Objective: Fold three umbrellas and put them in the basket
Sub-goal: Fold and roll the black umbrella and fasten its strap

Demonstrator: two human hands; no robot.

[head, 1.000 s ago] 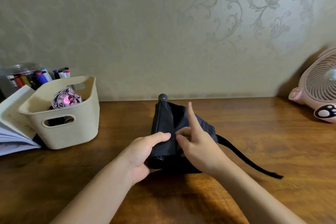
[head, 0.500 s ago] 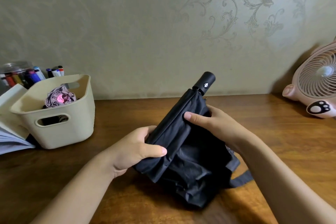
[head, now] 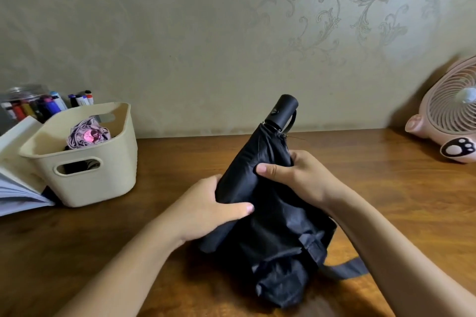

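Observation:
A black umbrella [head: 273, 234] stands tilted over the middle of the wooden table [head: 386, 188], its handle pointing up and away from me. Its fabric hangs loose and bunched at the lower end, with a strap trailing to the right. My left hand [head: 206, 211] grips the folded fabric from the left. My right hand [head: 296, 175] holds the upper part just below the handle. A cream basket [head: 103, 177] stands at the left. Inside it lies a folded pink umbrella [head: 88, 134] with something dark beneath it.
Behind the basket stands a jar of markers [head: 33, 105], and an open book [head: 15, 183] leans at the far left edge. A pink desk fan [head: 453, 113] sits at the right against the wall.
The umbrella was lying flat on the table; both hands have lifted it and tipped it up so its handle rises. My right hand moved from the lower fabric up toward the handle.

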